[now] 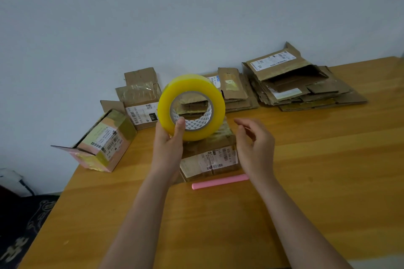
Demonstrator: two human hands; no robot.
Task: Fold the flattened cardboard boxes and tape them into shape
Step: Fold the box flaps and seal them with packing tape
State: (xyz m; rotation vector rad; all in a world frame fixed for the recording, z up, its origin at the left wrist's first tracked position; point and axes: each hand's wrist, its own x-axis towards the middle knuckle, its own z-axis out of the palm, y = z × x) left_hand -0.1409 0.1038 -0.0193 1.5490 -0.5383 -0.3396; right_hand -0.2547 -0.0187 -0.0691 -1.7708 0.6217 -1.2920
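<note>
Above the wooden table, in the head view, the left hand holds up a roll of yellow packing tape — thumb hooked over the inner edge of the cardboard core, fingers curled round the outer rim, the roll's hole facing the camera. The right hand hovers just beside the roll with nothing in it, its fingers relaxed and slightly bent, apart from the tape.

Directly below the roll a taped-up cardboard box with shipping labels sits on the table, and a pink stick-shaped object lies just in front of it. To the left, near the table edge, a folded box with pink flaps lies tilted on its side; behind it stands another labelled box with its top flaps up. Against the wall at the far right are two stacks of flattened cardboard boxes — a smaller stack behind the roll and a larger, messier one further right.
</note>
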